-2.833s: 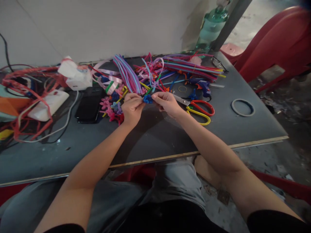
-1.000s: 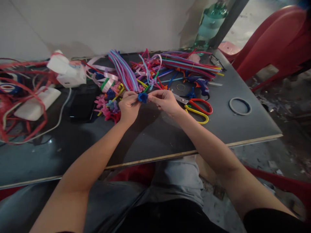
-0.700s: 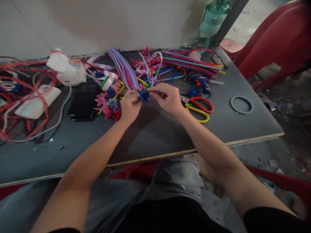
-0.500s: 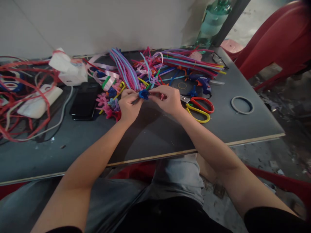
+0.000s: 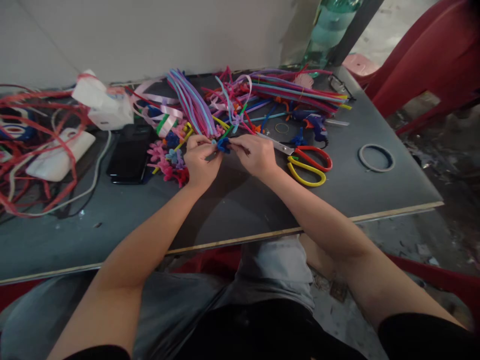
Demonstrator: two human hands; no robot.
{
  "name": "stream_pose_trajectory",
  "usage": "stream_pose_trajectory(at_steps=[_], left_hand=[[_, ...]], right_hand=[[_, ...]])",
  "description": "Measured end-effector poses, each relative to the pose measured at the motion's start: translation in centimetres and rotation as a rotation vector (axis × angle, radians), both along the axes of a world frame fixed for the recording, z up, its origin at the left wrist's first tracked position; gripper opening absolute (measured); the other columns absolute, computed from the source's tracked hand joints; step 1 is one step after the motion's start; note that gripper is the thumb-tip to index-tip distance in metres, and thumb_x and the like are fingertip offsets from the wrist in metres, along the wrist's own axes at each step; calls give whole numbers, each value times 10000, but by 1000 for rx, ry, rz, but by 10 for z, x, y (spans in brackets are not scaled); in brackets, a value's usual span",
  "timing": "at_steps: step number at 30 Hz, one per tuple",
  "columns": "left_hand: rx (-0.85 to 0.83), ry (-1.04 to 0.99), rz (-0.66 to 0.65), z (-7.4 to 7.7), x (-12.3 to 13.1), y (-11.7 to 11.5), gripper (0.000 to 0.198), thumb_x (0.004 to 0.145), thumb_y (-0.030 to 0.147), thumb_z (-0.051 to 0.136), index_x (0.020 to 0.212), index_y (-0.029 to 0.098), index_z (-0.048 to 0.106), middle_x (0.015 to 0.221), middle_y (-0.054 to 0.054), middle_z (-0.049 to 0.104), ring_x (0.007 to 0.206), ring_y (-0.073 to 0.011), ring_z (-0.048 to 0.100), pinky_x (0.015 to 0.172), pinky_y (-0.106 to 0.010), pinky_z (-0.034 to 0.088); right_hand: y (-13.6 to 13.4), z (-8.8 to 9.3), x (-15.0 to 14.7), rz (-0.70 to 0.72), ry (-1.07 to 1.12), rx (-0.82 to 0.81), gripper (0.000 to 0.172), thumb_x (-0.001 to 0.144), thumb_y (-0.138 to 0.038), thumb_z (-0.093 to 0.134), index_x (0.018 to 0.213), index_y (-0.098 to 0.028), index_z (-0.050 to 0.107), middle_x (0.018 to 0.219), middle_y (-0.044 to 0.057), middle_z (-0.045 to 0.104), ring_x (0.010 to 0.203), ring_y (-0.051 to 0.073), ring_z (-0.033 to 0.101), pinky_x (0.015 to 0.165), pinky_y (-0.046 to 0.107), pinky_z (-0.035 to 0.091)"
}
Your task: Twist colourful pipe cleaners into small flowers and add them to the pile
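Left of scissors [image 5: 305,162] | left hand [image 5: 200,162], right hand [image 5: 255,155] both pinching blue pipe-cleaner piece [image 5: 224,145]

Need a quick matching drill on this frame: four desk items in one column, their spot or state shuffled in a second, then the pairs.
Things
1. blue pipe-cleaner piece
2. scissors
3. black phone
4. grey ring

Places or states
A. lying alone toward the table's right edge
B. pinched between the left hand and the right hand
C. flat on the table, left of the left hand
D. lying just right of the right hand, red and yellow handles

Pairs: 1-B, 2-D, 3-C, 4-A
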State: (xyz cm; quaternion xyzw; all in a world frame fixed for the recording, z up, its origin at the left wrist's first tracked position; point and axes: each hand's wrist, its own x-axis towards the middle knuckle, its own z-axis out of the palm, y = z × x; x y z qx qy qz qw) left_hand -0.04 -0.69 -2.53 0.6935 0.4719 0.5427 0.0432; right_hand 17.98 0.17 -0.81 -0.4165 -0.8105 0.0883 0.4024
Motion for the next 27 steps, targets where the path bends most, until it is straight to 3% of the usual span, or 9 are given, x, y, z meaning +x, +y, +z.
stream_pose_trajectory(at_steps=[5,9,14,18,21,27], left_hand=[[9,36,43,0,1,0,287,893,375,730,642,239,707,664,-11,572,852,-192,621,822,-370,534],[2,27,93,-3,3,2,220,864,346,758,681,227,728,789,-21,616,847,-178,624,765,-342,528],[-30,-18,55,-8,3,4,187,869,336,760,732,215,721,833,-22,596,888,-183,628,797,-348,520],[33,-19,38,-6,1,3,175,882,304,736,728,225,714,793,-19,588,877,-188,609,775,-353,513],[47,-1,5,-4,-1,4,203,897,272,704,698,237,691,685,-7,556,871,-203,597,793,-374,511],[3,-6,-24,-5,-3,5,201,905,292,694,707,255,696,664,-9,575,886,-220,606,825,-406,524]], right_hand=[[-1,-2,-4,-34,-25,32,287,1027,-273,528,1117,-185,786,1014,78,785,950,189,733,806,286,536],[0,-4,-5,-8,7,51,292,1032,-268,514,1105,-184,784,999,69,779,943,178,728,827,283,540],[0,-2,-6,15,63,0,280,1026,-277,521,1077,-188,781,1004,71,771,961,185,717,855,301,543],[-2,6,-5,46,229,-137,272,984,-372,595,1025,-179,782,945,64,764,874,173,702,801,297,552],[-1,13,-4,112,390,-291,399,940,-524,624,927,-150,765,828,57,726,770,148,663,697,267,534],[2,16,-4,315,605,-586,549,801,-705,701,751,-160,653,644,-6,572,556,66,478,464,197,380]])
